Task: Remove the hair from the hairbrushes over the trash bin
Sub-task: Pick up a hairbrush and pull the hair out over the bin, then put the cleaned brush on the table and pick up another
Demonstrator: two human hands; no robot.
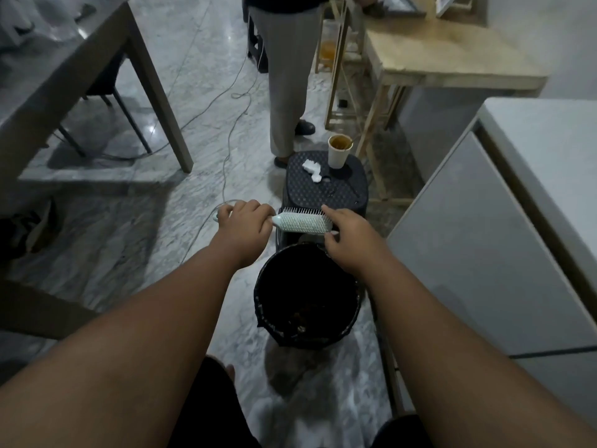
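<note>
A pale mint hairbrush [302, 221] lies level in the air, bristles facing up and away, just beyond the far rim of the black trash bin [268, 286]. My left hand [245, 226] grips its handle, whose tip pokes out past my knuckles at the left. My right hand [347, 236] is at the brush head's right end, with a finger and the thumb on either side of its tip. I cannot see any hair on the bristles. Dark debris lies at the bottom of the bin.
Behind the bin stands a dark plastic stool [326, 185] carrying a paper cup [339, 151] and crumpled white tissue [311, 169]. A person's legs [287, 82] stand beyond it. A white cabinet [504, 237] is close on the right, a table [80, 79] at left, cables [226, 147] on the floor.
</note>
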